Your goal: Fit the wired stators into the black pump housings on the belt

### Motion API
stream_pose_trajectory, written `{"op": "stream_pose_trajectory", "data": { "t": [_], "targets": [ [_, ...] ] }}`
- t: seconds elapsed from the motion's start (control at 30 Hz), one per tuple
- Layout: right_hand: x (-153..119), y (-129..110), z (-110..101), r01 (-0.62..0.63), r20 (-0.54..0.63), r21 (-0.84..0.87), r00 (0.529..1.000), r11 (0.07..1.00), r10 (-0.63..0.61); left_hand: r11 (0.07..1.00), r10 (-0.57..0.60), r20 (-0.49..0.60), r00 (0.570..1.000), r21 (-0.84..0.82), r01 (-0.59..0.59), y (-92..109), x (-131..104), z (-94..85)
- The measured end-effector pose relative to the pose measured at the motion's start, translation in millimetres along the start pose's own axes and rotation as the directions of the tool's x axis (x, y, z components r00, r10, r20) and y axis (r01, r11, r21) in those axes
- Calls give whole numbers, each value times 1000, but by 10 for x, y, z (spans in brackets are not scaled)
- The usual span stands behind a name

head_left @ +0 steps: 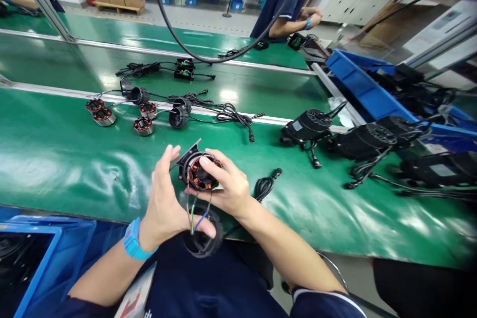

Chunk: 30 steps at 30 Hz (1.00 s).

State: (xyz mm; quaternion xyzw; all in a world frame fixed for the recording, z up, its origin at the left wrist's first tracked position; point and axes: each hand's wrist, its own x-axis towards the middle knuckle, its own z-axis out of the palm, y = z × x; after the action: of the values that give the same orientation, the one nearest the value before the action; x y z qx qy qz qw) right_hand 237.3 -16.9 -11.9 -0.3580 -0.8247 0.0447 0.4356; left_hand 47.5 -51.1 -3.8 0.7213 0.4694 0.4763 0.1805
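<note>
My right hand (pixel 231 184) grips a motor stator (pixel 204 173), a ring of copper windings, with its thumb on the top rim. A black bracket (pixel 192 154) sits against the stator's far left side. Beside it, my left hand (pixel 166 203) is open, its fingers stretched upward and its thumb extended among brown, green-yellow and blue wires (pixel 199 216). The wires run from the stator down towards a black round housing (pixel 203 243) under my left thumb, near the table's front edge. Whether the thumb touches the housing, I cannot tell.
Several stators (pixel 143 125) and black caps with cables (pixel 179 117) lie further back on the green table (pixel 67 159). Black motor units (pixel 307 126) stand to the right, near a coiled cable (pixel 264 188). Blue bins (pixel 367 82) flank the table. A co-worker (pixel 286 0) stands beyond.
</note>
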Motion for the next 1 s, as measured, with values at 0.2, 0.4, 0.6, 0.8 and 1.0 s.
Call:
{"op": "stream_pose_trajectory", "data": {
  "t": [0.2,0.4,0.6,0.8,1.0],
  "targets": [
    [-8,33,50,-111,123,41,987,993,106,989,-37,-8,999,140,38,11,38,88],
    [-6,-43,-34,-104,121,80,988,991,94,975,122,-130,984,204,-94,88,64,96],
    [4,40,70,-200,325,15,928,980,184,991,-108,-80,991,70,114,-149,37,281],
    [32,-231,-414,-328,296,301,925,896,239,991,5,-308,951,128,36,-160,70,265],
    [-544,-724,-89,-809,776,568,588,-153,-226,884,266,-485,833,468,-9,-36,231,8]
  ]
}}
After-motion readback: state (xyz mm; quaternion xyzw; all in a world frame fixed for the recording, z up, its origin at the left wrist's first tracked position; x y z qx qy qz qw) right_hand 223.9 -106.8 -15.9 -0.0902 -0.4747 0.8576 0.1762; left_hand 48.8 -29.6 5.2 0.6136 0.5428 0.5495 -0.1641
